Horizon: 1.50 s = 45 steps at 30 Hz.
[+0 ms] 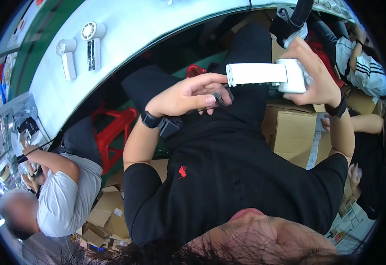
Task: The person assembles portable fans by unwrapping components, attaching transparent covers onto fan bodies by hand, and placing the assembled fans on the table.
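My right hand [313, 76] is wrapped round the head of a white handheld fan [258, 73], held above my lap. The fan lies sideways, its handle reaching left toward my other hand. Close to the handle's end is my left hand [188, 95], index finger stretched out near it; whether it touches I cannot tell. Between the thumb and lower fingers of this hand sits a small crumpled piece of clear plastic [225, 95]. Both wrists wear black bands.
Two more handheld fans, one grey-white [68, 62] and one with a dark strip [92, 46], lie on the white table [131, 26]. A black hose [302, 12] hangs at the upper right. Cardboard boxes [294, 134], a red stool [118, 128] and co-workers [71, 194] surround me.
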{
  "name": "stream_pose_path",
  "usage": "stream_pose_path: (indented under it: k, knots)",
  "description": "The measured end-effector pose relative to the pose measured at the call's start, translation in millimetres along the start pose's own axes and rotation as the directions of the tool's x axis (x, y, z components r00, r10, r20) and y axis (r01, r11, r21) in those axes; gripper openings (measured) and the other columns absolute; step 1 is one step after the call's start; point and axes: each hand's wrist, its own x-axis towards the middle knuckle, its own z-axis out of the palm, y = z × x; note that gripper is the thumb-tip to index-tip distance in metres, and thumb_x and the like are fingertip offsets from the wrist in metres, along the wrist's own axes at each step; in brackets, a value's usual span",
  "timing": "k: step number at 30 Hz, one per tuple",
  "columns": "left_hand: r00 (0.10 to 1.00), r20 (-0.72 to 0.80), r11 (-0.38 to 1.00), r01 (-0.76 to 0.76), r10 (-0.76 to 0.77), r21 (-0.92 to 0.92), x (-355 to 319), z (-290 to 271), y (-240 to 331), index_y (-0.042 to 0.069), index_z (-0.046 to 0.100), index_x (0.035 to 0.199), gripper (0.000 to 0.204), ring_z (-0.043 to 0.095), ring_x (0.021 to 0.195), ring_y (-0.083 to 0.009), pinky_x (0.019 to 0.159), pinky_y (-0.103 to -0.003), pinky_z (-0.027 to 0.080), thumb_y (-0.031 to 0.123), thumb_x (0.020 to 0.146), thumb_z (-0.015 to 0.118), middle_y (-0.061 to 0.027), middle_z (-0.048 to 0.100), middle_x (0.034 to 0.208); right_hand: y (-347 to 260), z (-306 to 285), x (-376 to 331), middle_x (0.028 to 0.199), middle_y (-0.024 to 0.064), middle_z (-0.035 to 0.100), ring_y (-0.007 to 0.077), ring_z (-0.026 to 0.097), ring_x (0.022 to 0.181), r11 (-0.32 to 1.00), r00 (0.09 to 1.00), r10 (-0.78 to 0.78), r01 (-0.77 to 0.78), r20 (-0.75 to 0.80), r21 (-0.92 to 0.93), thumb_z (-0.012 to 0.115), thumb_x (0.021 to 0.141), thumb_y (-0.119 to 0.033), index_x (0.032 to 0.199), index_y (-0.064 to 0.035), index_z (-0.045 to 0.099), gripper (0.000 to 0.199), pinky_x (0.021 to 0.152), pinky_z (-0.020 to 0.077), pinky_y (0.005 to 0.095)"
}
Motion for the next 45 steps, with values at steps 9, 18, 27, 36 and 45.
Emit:
stream_pose_path:
  k: [9,18,27,36,45]
  knots:
    - [0.967,0.128,0.910,0.156,-0.220,0.384,8.0,-2.8,25.6,0.005,0.033,0.151,0.061,0.058,0.090,-0.0119,0.076,-0.026,0.049,0.028,0.099,0.056,-0.0130,0.063,0.114,19.4,19.4,-2.0,0.100,0.0074,0.052,0.0176,0.054,0.093,0.628,0.751,0.142,-0.572,0.645,0.528,0.082,0.067,-0.036,0.104,-0.0017,0.058,0.056,0.078,0.0439,0.0304]
    - [0.939,-0.181,0.919,0.328,-0.292,0.219,30.2,47.6,-26.2,0.001,0.051,0.137,0.049,0.059,0.081,-0.0094,0.074,-0.024,0.047,0.037,0.105,0.043,-0.0054,0.067,0.100,-17.9,48.6,20.8,0.094,0.0072,0.052,0.0201,0.055,0.088,0.595,0.611,0.290,-0.718,0.736,0.361,0.081,0.071,-0.033,0.101,-0.0025,0.059,0.049,0.075,0.0456,0.0320]
    - [0.859,-0.007,0.800,0.475,-0.513,-0.366,18.1,57.7,-35.7,-0.002,0.058,0.112,0.045,0.061,0.074,-0.0091,0.065,-0.024,0.051,0.040,0.105,0.042,-0.0038,0.063,0.089,-46.6,69.9,10.2,0.095,0.0094,0.050,0.0229,0.054,0.088,0.873,0.893,0.119,-0.302,0.435,0.382,0.077,0.075,-0.037,0.101,-0.0007,0.059,0.049,0.076,0.0456,0.0325]
    - [0.864,-0.008,0.864,0.503,-0.503,0.004,16.0,80.1,-16.4,-0.001,0.052,0.107,0.042,0.061,0.069,-0.0102,0.061,-0.026,0.052,0.040,0.100,0.056,-0.0056,0.062,0.085,-67.1,97.7,9.1,0.089,0.0082,0.063,0.0170,0.061,0.079,-0.237,0.397,0.495,-0.794,0.773,0.560,0.053,0.091,-0.036,0.098,-0.0005,0.065,0.038,0.070,0.0489,0.0286]
    - [0.777,-0.062,0.778,0.628,-0.627,0.006,14.9,86.2,-4.2,-0.002,0.051,0.104,0.042,0.058,0.066,-0.0101,0.059,-0.025,0.050,0.040,0.100,0.055,-0.0060,0.062,0.084,-80.4,121.8,-2.7,0.085,0.0078,0.065,0.0159,0.062,0.078,-0.211,0.498,0.623,-0.636,0.603,0.742,0.046,0.093,-0.026,0.085,-0.0018,0.067,0.033,0.072,0.0487,0.0280]
